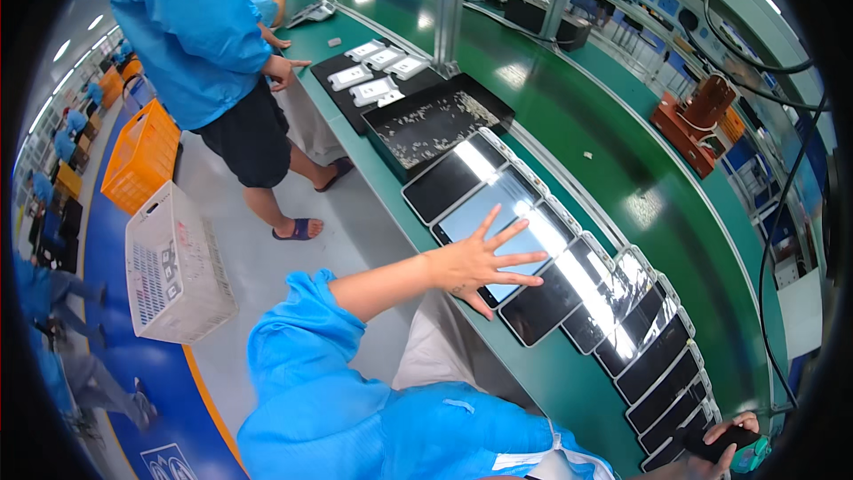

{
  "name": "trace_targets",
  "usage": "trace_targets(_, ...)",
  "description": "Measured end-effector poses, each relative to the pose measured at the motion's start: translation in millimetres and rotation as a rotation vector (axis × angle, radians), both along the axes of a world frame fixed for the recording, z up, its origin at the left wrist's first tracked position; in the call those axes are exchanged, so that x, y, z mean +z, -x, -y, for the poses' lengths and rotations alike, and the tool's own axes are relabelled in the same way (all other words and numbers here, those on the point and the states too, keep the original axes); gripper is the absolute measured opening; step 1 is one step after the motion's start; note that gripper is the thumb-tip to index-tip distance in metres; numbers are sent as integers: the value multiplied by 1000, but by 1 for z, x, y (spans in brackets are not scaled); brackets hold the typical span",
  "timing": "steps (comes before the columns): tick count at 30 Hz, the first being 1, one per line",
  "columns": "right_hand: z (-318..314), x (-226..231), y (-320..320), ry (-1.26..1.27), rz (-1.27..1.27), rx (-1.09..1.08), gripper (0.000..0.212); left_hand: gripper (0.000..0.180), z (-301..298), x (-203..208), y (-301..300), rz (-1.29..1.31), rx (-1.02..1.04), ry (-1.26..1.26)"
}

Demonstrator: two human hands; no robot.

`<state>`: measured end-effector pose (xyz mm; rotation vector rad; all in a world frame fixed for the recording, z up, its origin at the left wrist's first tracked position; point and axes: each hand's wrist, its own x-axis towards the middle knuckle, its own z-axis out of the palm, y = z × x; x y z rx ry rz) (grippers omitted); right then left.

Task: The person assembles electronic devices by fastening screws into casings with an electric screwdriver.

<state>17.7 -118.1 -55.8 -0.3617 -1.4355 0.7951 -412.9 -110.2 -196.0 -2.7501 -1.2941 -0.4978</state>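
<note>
My left hand [484, 264] lies over a tablet with a lit, pale screen [480, 211], its fingers spread wide and the thumb down at the near edge. Whether the palm presses on the glass I cannot tell. A dark-screened tablet [451, 180] sits beyond it, and another dark tablet [544, 302] lies just on its nearer side. From there several more tablets [653, 364] overlap in a curved row towards my right. At the lower right my right hand [745, 429] is closed around a black and green hand-held device [753, 453], partly cut by the picture's dark rim.
A black tray [391, 158] of small pale pieces stands past the tablets, beside white flat parts [373, 91] on a dark mat. A co-worker in blue [191, 36] stands at the bench's left. White [173, 271] and orange crates [142, 156] sit on the floor. A metal post [449, 9] rises from the green bench.
</note>
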Motion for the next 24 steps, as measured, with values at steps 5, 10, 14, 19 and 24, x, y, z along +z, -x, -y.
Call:
trace_targets(5, -4, -3, 8, 7, 19, 41, 34, 85, -3, 3, 2, -32, -27, -31)
trace_targets(10, -6, -5, 7, -10, -26, 95, 35, 87, -10, 3, 1, -32, -39, -41)
trace_targets(14, -5, -8, -1, 19, -30, 146, 38, 87, -16, 2, -1, 8, -61, -40)
trace_targets(19, 1, -5, 19, 3, -73, -95, 36, 89, -14, 4, -4, -15, -38, -42)
trace_targets(24, 0, -12, 16, 24, -65, -117, 37, 87, -18, 2, -6, -14, -9, -47)
